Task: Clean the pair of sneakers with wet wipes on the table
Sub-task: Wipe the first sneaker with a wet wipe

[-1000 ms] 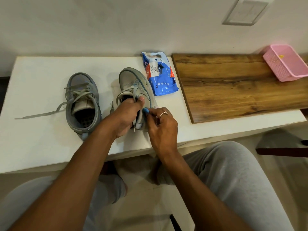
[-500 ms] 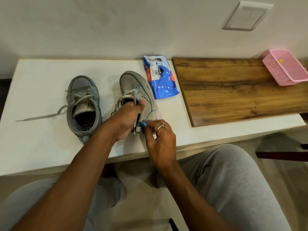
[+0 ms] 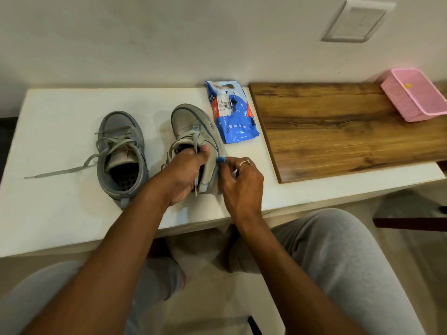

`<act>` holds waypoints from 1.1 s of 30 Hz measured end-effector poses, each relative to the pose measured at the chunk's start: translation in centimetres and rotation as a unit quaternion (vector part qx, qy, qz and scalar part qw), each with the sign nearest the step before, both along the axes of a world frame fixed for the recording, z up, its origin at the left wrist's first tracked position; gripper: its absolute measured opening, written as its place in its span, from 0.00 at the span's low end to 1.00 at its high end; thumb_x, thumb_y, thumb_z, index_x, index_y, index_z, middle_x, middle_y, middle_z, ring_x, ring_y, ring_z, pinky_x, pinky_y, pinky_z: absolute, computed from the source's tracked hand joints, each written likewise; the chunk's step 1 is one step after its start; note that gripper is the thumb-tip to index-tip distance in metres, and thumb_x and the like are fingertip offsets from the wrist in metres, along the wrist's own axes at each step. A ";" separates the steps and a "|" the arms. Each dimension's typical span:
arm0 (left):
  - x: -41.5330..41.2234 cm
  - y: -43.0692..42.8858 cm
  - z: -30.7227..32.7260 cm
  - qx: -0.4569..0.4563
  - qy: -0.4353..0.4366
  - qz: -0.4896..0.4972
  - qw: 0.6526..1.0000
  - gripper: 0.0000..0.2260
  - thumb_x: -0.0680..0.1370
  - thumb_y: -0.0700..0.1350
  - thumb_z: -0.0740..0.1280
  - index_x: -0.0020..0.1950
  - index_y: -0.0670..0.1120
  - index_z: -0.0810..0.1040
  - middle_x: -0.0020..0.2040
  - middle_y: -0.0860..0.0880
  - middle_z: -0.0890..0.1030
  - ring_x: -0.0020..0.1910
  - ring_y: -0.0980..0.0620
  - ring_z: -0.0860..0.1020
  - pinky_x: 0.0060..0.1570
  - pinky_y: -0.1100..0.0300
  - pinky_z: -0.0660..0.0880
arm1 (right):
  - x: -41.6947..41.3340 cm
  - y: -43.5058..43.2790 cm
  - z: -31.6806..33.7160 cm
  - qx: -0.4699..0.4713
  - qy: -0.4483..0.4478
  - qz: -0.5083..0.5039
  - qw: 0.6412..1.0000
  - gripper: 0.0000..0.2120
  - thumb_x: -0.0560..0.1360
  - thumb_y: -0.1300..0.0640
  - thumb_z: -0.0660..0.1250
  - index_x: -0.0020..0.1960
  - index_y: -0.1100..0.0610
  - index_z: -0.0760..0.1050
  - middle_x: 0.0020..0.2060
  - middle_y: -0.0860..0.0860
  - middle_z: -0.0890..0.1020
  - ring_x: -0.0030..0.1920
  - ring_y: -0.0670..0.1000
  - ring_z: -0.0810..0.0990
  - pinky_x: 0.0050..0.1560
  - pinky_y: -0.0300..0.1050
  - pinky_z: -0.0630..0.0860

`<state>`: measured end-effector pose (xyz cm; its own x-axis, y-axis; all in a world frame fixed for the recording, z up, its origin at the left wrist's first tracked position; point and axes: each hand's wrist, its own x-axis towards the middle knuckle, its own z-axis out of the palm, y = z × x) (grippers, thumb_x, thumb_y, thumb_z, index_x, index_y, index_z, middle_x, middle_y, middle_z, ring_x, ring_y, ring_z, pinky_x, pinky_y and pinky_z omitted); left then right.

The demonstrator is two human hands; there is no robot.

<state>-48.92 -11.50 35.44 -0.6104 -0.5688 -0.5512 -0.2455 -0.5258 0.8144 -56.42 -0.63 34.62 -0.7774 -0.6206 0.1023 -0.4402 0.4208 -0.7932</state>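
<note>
Only the head view here. The left hand (image 3: 183, 175) grips the held sneaker (image 3: 193, 122) at the collar, thumb over the tongue, and it looks tipped a bit onto its side near the middle of the white desk (image 3: 60, 112). The right hand (image 3: 242, 182) is curled and pinches a small blue bit (image 3: 221, 160) against that shoe's right side by the sole edge. It's too small to tell if it's a wipe or something else. The other sneaker (image 3: 121, 151) sits upright just to the left, laces loose, with no hand on it. The wipes pack (image 3: 232, 117) lies just right of the held sneaker's toe. Further right there's a wooden board (image 3: 338, 126) with a pink basket (image 3: 416, 97) at its far right end.

My guess is it's fairly early: one side of the first shoe is being worked and the second looks untouched, so most of the job is left
</note>
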 end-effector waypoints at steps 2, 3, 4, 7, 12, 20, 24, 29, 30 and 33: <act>0.2 -0.1 -0.1 0.007 0.006 -0.001 1.000 0.19 0.82 0.52 0.58 0.72 0.48 0.67 0.65 0.47 0.76 0.64 0.47 0.74 0.63 0.46 0.72 | 0.7 0.8 -0.3 0.013 -0.006 0.021 1.000 0.10 0.79 0.51 0.66 0.55 0.52 0.82 0.46 0.48 0.81 0.44 0.44 0.78 0.45 0.38 0.79; 0.1 -0.1 -0.1 0.011 0.009 -0.002 1.000 0.19 0.82 0.52 0.58 0.72 0.47 0.67 0.64 0.46 0.76 0.63 0.46 0.75 0.60 0.46 0.74 | 1.2 1.3 -0.6 0.021 -0.003 0.032 0.999 0.10 0.79 0.50 0.66 0.56 0.52 0.82 0.47 0.47 0.81 0.45 0.44 0.78 0.46 0.38 0.79; 0.2 -0.1 0.0 0.015 0.010 -0.003 1.000 0.19 0.82 0.52 0.58 0.71 0.47 0.67 0.64 0.45 0.76 0.62 0.45 0.75 0.58 0.47 0.76 | 1.4 1.6 -0.7 0.025 0.005 0.039 0.999 0.10 0.79 0.50 0.66 0.56 0.52 0.82 0.47 0.47 0.81 0.46 0.44 0.77 0.47 0.38 0.79; 0.0 0.0 0.0 0.011 0.008 -0.002 1.000 0.19 0.82 0.52 0.58 0.72 0.49 0.67 0.64 0.47 0.76 0.63 0.47 0.74 0.62 0.46 0.73 | 0.2 0.6 -0.4 0.015 0.019 0.032 0.999 0.10 0.79 0.52 0.66 0.56 0.53 0.82 0.46 0.48 0.81 0.45 0.43 0.77 0.45 0.34 0.75; 0.3 -0.1 -0.1 0.021 0.019 0.006 1.000 0.19 0.82 0.51 0.58 0.72 0.47 0.67 0.65 0.46 0.76 0.63 0.47 0.75 0.63 0.46 0.72 | 0.4 0.6 -0.1 0.002 0.018 0.039 0.999 0.10 0.79 0.51 0.66 0.56 0.52 0.82 0.46 0.47 0.81 0.45 0.43 0.77 0.46 0.32 0.75; 0.2 0.1 0.2 0.010 0.015 0.006 1.000 0.18 0.82 0.51 0.57 0.71 0.49 0.67 0.64 0.49 0.76 0.63 0.48 0.74 0.64 0.47 0.71 | -0.7 -0.6 -0.1 0.020 0.034 0.025 0.999 0.11 0.78 0.51 0.66 0.57 0.53 0.82 0.47 0.48 0.81 0.47 0.44 0.78 0.49 0.41 0.79; 0.3 0.0 0.3 0.031 0.026 0.002 0.999 0.18 0.82 0.50 0.57 0.70 0.46 0.68 0.63 0.45 0.77 0.60 0.45 0.76 0.56 0.46 0.77 | 1.8 1.4 -0.3 0.020 -0.007 0.029 0.999 0.10 0.79 0.50 0.65 0.56 0.51 0.82 0.46 0.46 0.81 0.46 0.43 0.78 0.48 0.39 0.79; 0.1 0.0 0.1 0.020 0.012 0.004 1.000 0.19 0.82 0.52 0.58 0.71 0.47 0.68 0.63 0.45 0.77 0.62 0.45 0.76 0.62 0.44 0.73 | 0.8 0.3 0.3 -0.001 -0.011 0.007 1.000 0.09 0.78 0.53 0.66 0.55 0.53 0.82 0.46 0.47 0.82 0.45 0.44 0.78 0.47 0.39 0.77; 0.1 0.0 0.0 0.017 0.009 0.005 1.000 0.18 0.82 0.52 0.58 0.71 0.47 0.68 0.63 0.45 0.77 0.62 0.46 0.75 0.63 0.44 0.72 | 0.5 -0.1 0.4 -0.009 -0.017 0.001 1.000 0.09 0.78 0.54 0.67 0.56 0.53 0.82 0.47 0.47 0.82 0.46 0.44 0.78 0.48 0.39 0.78; 0.3 -0.1 -0.2 0.028 0.011 0.004 1.000 0.17 0.82 0.52 0.58 0.69 0.47 0.69 0.61 0.44 0.78 0.57 0.44 0.78 0.57 0.42 0.76 | 1.4 0.1 0.0 -0.037 -0.020 0.036 0.998 0.08 0.78 0.55 0.67 0.55 0.53 0.82 0.47 0.47 0.81 0.48 0.44 0.79 0.51 0.42 0.79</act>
